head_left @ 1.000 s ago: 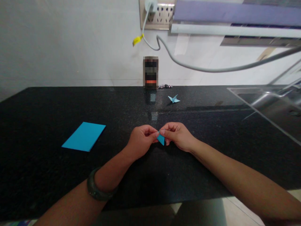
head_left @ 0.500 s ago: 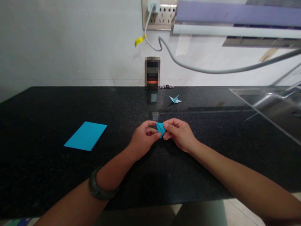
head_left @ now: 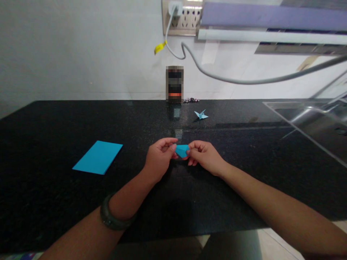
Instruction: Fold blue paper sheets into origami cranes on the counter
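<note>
OK, on the head cam now, both hands in view, mid-pic. My left hand [head_left: 159, 157] has its grip on the left end of a small folded blue paper [head_left: 182, 150]: thumb's on the tip, index finger stretched out just above it. My right hand [head_left: 204, 157] has the other end, grip narrow, thumb on the front face, fingers curled behind, approx. So one pc of paper, two grips, both holding. Paper's right between the hands, over the near-middle of the black tabletop [head_left: 162, 216]; can't tell if it's touching the surface or just above. Folds visible, wide edge up, pt. down, creases across the front.

Over on the L side, well apart from the hands: flat blue paper [head_left: 98, 157], lying at a slant, poss. several sheets, edge looks thick. Same sort of blue, approx.

Back of the tabletop, a bit R of ctr.: a pale blue folded bird [head_left: 201, 115], wings out. Behind it, beaded strand [head_left: 191, 100] beside an upright dark object [head_left: 174, 85] near the wall, pixelated, so can't ID it. Grey cable [head_left: 233, 80] hangs in front of the wall, yellow tag [head_left: 160, 47] on it, plug in the socket panel [head_left: 187, 21]. Far R: metal sink [head_left: 295, 129]. Dark bangle [head_left: 112, 218] on my L forearm.
</note>
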{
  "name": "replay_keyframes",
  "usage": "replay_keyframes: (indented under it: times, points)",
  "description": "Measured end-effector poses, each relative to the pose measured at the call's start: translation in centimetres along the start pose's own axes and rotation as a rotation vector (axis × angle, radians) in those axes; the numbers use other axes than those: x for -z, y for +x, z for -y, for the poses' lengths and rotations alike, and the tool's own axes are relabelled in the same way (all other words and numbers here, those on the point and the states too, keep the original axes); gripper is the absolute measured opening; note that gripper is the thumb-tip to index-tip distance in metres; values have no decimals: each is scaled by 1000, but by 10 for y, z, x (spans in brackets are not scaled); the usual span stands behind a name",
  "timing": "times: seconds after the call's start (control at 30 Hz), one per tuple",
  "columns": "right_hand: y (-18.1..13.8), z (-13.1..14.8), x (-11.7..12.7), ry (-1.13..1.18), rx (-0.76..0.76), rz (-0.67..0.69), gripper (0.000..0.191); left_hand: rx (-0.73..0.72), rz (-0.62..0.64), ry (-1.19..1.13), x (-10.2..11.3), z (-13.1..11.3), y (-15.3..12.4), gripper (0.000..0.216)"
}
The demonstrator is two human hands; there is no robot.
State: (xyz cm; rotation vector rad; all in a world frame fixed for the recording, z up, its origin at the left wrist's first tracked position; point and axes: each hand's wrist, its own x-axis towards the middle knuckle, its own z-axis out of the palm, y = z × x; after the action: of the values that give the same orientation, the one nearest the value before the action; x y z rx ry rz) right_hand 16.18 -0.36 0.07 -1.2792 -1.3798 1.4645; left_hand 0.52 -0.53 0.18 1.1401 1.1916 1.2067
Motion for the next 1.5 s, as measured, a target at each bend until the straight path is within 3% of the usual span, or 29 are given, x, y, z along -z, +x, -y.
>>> replay_keyframes:
  times: [0.1, 0.23, 0.37, 0.47, 0.53, 0.6, 0.73, 0.87, 1.03, 1.13, 1.27, 1.5]
  points:
    - [0, 1, -1, 175, -86, 54, 12, 52, -11, -157, 0, 1, 1, 27]
    - [-1, -1, -1, 310, -106, 96, 20, 148, 93, -211, 0, 1, -1, 24]
    - [-2, -4, -3, 107, 30, 112, 19, 167, 120, -192, 1, 1, -1, 24]
    - [-3, -7, -5, -52, 193, 59, 24, 154, 123, -139, 1, 1, 0, 22]
    - [-4, -9, -6, -141, 247, 13, 16, 143, 131, -103, 1, 2, 0, 22]
    - [-4, -9, -7, -176, 231, -26, 11, 131, 159, -82, 1, 2, -1, 23]
    - [-2, -4, -7, -53, 119, -43, 17, 89, 270, -103, -1, 2, -3, 25]
    - [-2, -3, -7, -36, 113, 18, 19, 86, 211, -82, -2, 1, -4, 16]
    - [-2, -7, -5, -176, 300, -121, 18, 150, 173, -55, -2, 0, -4, 13]
    - [-2, -7, -4, -167, 288, -135, 20, 167, 186, -77, -2, 1, -3, 12]
    - [-1, -4, -2, -109, 220, -119, 26, 205, 184, -190, 0, 3, -1, 17]
    - [2, -7, 1, -105, 287, -112, 26, 369, 178, -447, 0, -3, -1, 7]
